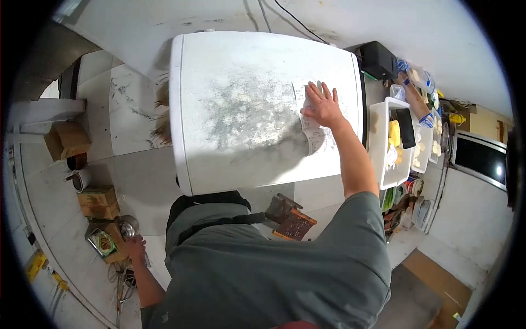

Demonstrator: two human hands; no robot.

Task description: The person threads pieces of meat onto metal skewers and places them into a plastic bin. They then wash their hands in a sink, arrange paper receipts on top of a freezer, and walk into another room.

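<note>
My right hand (322,105) lies palm down with its fingers spread, pressing on a long strip of printed paper (313,140). The paper rests on the right side of a white worktop (235,170), which has a grey, scuffed patch over its middle. My left hand (136,248) hangs down at my left side, its fingers loosely apart and nothing visible in them. Near it, a round metal bowl (129,225) overlaps the fingertips' surroundings, beside a tray with a green packet (103,241).
Right of the worktop are white plastic bins (375,148) holding yellow and pale items, plus a black box (378,60). A brown wooden stool (293,222) stands by my body. Cardboard boxes (98,203) line the left wall. A cable (298,21) runs behind the worktop.
</note>
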